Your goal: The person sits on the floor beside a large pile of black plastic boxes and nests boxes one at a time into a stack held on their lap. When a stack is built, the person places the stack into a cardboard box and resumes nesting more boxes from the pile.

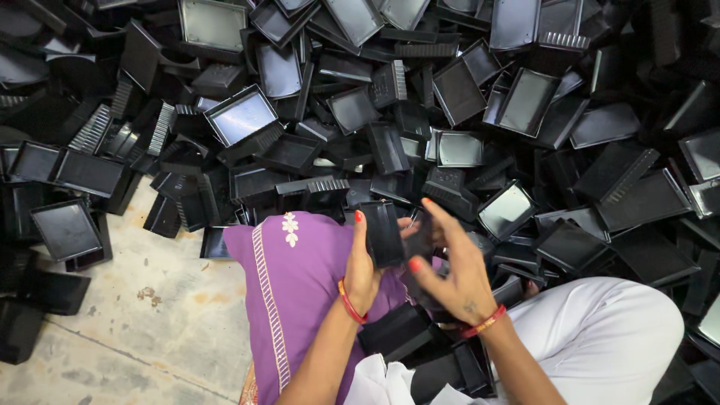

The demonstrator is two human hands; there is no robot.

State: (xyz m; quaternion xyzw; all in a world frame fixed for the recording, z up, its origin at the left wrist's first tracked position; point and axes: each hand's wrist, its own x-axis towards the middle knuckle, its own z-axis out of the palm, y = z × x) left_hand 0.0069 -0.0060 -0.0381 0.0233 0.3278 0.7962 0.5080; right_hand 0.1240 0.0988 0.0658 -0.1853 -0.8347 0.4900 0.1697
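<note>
Black plastic tray (382,234) clamped upright in my left hand (361,271) above the purple cloth (296,281), right hand (450,274) open-fingered beside it; risk: loose pile (420,112) sliding onto my lap.

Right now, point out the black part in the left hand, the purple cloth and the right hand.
black part (383,232): head view, on its upright middle face.
purple cloth (300,277): head view, on the plain fabric right of the embroidered stripe.
right hand (450,274): head view, on the back of the hand.
</note>
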